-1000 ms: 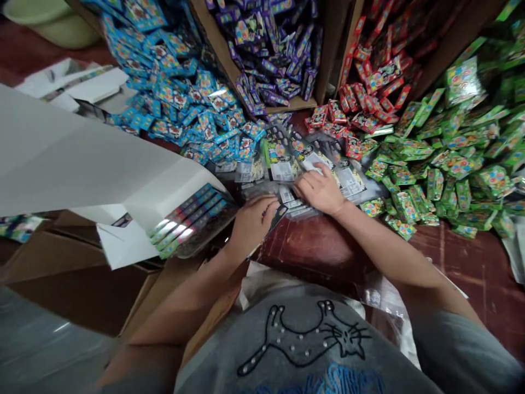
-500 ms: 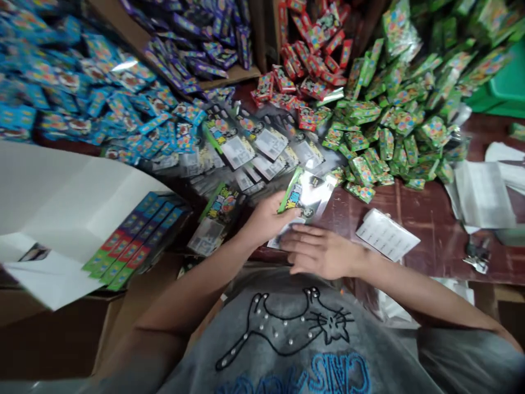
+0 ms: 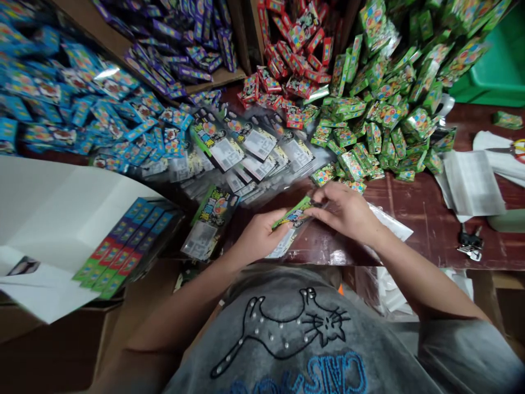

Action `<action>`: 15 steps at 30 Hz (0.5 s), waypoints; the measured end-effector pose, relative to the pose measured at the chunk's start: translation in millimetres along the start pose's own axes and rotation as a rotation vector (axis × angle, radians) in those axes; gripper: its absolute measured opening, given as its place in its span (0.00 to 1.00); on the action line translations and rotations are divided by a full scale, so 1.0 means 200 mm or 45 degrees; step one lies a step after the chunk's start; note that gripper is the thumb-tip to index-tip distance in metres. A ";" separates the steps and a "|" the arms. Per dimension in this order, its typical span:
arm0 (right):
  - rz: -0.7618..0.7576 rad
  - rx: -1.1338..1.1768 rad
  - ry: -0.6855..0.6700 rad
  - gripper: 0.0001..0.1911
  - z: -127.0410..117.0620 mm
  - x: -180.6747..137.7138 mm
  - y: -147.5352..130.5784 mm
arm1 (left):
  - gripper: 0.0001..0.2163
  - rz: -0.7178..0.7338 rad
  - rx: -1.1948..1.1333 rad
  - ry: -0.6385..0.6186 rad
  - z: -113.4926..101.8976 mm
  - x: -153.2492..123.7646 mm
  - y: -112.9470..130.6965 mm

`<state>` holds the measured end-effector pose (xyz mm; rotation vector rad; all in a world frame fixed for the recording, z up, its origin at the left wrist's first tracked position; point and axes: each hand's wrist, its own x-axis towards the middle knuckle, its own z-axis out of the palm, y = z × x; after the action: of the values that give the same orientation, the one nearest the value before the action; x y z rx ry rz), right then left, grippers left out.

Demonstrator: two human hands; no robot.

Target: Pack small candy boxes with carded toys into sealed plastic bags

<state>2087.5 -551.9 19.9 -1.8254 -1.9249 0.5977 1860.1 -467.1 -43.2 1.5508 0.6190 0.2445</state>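
Between my two hands is a printed plastic packet (image 3: 297, 212) with a green edge, tilted above the table's front edge. My left hand (image 3: 262, 232) is closed on its lower left part, thumb on top. At its upper right end, my right hand (image 3: 346, 210) pinches the packet's edge with thumb and fingers. A similar packet (image 3: 209, 219) lies on the table to the left of my left hand. Beyond my hands is an overlapping pile of flat packets (image 3: 256, 143). Small green boxes (image 3: 355, 164) lie just past my right hand.
Heaps of blue boxes (image 3: 110, 117), purple boxes (image 3: 197, 38) and red boxes (image 3: 291, 49) line the back. An open carton (image 3: 61, 180) at left holds striped packs (image 3: 123, 246). To the right are a green bin (image 3: 488, 82), keys (image 3: 470, 243) and a white sheet (image 3: 391, 221).
My right hand has moved up from the packet's lower end to its upper right end and now pinches there. The packet has tilted, and the view has shifted slightly.
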 end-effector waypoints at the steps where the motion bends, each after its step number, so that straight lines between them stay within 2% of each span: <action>1: -0.019 -0.006 -0.135 0.18 -0.03 0.00 -0.01 | 0.17 0.013 -0.025 -0.014 0.00 -0.01 0.00; 4: -0.089 0.075 -0.537 0.16 -0.11 0.02 -0.02 | 0.24 -0.031 -0.186 -0.180 0.00 -0.02 0.02; 6: -0.108 0.234 -0.698 0.13 -0.15 0.02 -0.01 | 0.29 -0.109 -0.283 -0.318 0.00 -0.03 0.02; 7: -0.096 0.294 -0.724 0.14 -0.16 0.01 -0.01 | 0.29 -0.146 -0.310 -0.338 0.00 -0.03 0.01; 8: -0.054 0.321 -0.681 0.15 -0.15 0.00 -0.01 | 0.26 -0.178 -0.319 -0.304 0.00 -0.03 0.00; 9: 0.018 0.319 -0.559 0.16 -0.12 -0.01 -0.01 | 0.20 -0.202 -0.307 -0.211 0.00 -0.02 -0.01; 11: 0.226 0.297 -0.133 0.19 -0.02 -0.05 0.00 | 0.15 -0.218 -0.260 0.063 0.01 -0.01 -0.03; 13: 0.463 0.365 0.247 0.24 0.13 -0.07 -0.01 | 0.16 -0.203 -0.221 0.328 0.04 0.01 -0.06; 14: 0.573 0.425 0.287 0.25 0.21 -0.08 -0.02 | 0.16 -0.190 -0.211 0.435 0.06 0.03 -0.08; 15: 0.668 0.453 0.255 0.25 0.29 -0.08 -0.04 | 0.16 -0.181 -0.214 0.520 0.09 0.04 -0.10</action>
<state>2047.8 -570.4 -23.4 -2.0526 -1.1195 0.8215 1871.8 -478.7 -67.0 1.2955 0.9982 0.4996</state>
